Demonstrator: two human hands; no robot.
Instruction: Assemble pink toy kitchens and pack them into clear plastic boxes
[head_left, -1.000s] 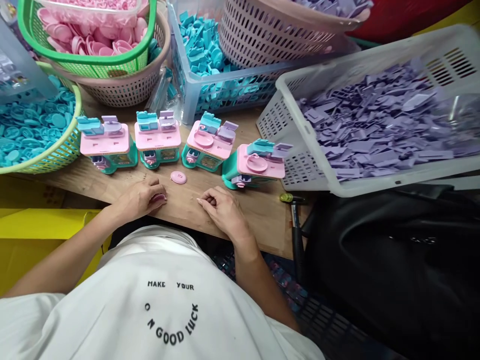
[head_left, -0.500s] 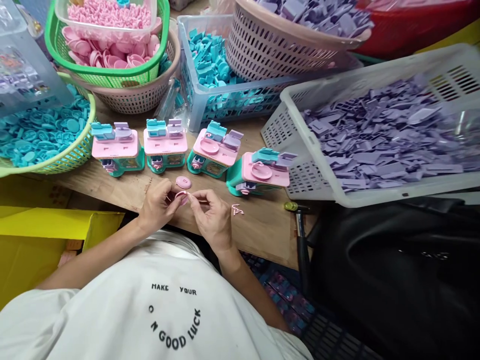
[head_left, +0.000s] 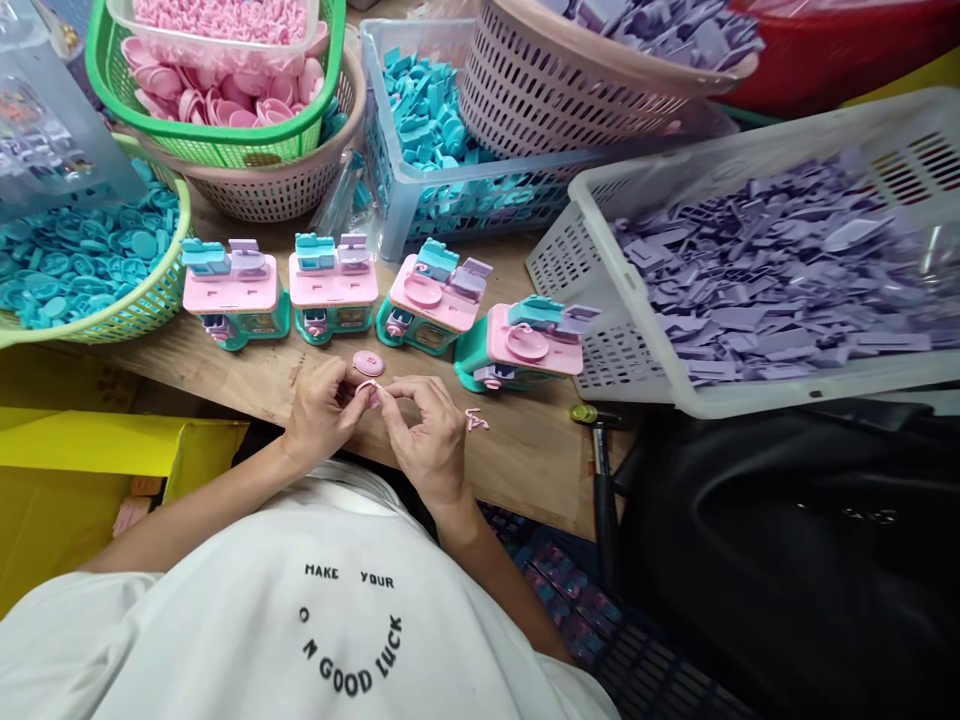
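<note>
My left hand [head_left: 321, 410] is closed on a small pink oval toy basin [head_left: 367, 387], mostly hidden by the fingers. Against the basin's rim, the fingertips of my right hand [head_left: 433, 440] pinch a tiny light pink piece [head_left: 377, 386]. Just beyond my hands a second pink oval basin [head_left: 368, 363] lies face down on the table. Several thin pink pieces [head_left: 476, 420] lie right of my right hand. Behind stand toy kitchen units in a row; the third unit [head_left: 427, 300] and the rightmost unit [head_left: 521, 345] carry pink basins on top.
A white basket [head_left: 622, 300] of purple parts stands at the right, with a hammer [head_left: 600, 450] near the table edge. At the back are a blue basket [head_left: 409, 205], a green basket [head_left: 217, 145] and a pink basket [head_left: 555, 100]. A yellow box [head_left: 67, 480] is at the left.
Both hands stay at nearly the same spot, still holding the basin and tiny piece together. The whole view has shifted slightly; nothing on the table has visibly moved.
</note>
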